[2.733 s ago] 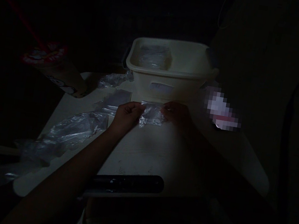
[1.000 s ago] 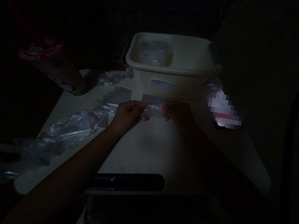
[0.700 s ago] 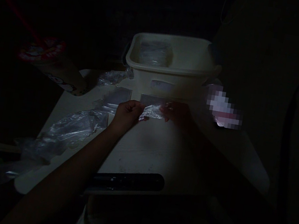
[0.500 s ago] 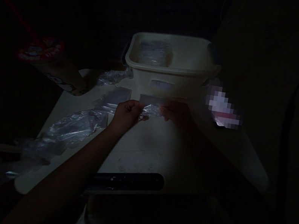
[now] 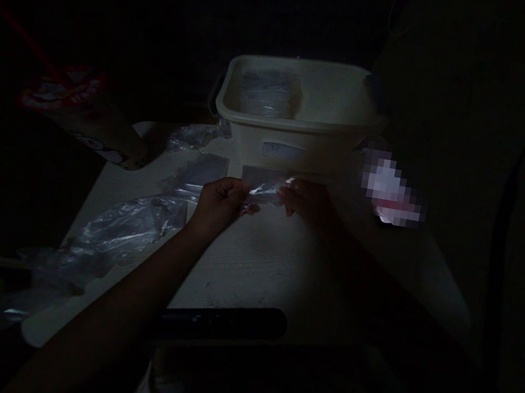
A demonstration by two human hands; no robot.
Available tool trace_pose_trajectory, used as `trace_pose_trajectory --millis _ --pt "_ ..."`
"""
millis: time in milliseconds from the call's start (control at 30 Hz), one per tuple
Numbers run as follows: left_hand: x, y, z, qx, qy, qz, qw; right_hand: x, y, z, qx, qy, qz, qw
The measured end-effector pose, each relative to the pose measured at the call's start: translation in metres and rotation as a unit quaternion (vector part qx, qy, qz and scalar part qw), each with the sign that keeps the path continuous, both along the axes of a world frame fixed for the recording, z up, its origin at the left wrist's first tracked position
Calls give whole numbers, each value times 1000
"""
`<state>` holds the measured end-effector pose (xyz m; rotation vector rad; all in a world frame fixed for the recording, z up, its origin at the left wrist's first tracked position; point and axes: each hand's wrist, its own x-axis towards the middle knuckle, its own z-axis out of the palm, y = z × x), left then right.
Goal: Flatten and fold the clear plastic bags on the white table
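My left hand [image 5: 221,202] and my right hand [image 5: 306,200] pinch a clear plastic film piece [image 5: 263,190] between them, just in front of a pale tub [image 5: 299,125]. The film is stretched between my fingertips, and a flat, greyish rectangular part of it reaches up toward the tub. Left of my left hand, another flat clear sheet [image 5: 206,170] lies on the white table [image 5: 252,255]. A crumpled length of clear plastic [image 5: 132,222] trails from there down past the table's left edge. Inside the tub sits a clear-wrapped bundle [image 5: 270,90]. The scene is very dark, so fine detail is lost.
A drink cup [image 5: 102,129] with a red straw stands tilted in view at the table's left. A black elongated object [image 5: 226,321] lies along the near edge. To the right of the tub is a bright, pixelated item [image 5: 391,191]. A dark cable [image 5: 505,217] hangs at far right.
My right hand's fingers have shifted slightly on the film, and more shiny film shows by its thumb. My left hand stays nearly in place. The view has moved a little.
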<state>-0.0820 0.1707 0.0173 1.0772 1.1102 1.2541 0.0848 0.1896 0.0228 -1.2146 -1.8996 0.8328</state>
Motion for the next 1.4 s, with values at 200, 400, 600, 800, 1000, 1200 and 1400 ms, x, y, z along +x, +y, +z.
trace_pose_trajectory --millis 200,400,600,800,1000,1200,1400 --pt "-2 3 -4 6 16 -15 1000 -2 -1 -1 -29 -29 -20 999" --pt "-1 0 1 -17 -30 -22 999 -1 0 3 0 -38 -16 999" --pt "0 -1 3 -34 17 -44 998 0 2 3 19 -37 -11 999" --pt "-1 0 3 -33 32 -33 998 1 0 1 6 -14 9 1000" --pt "-1 -2 8 -32 82 -27 996 -1 0 1 -11 -22 -2 1000" --pt "-3 -1 4 -28 61 -34 997 -1 2 -1 -2 -37 -1 999" --pt "-4 1 1 -22 45 -41 998 -1 1 -2 -24 -11 16 1000"
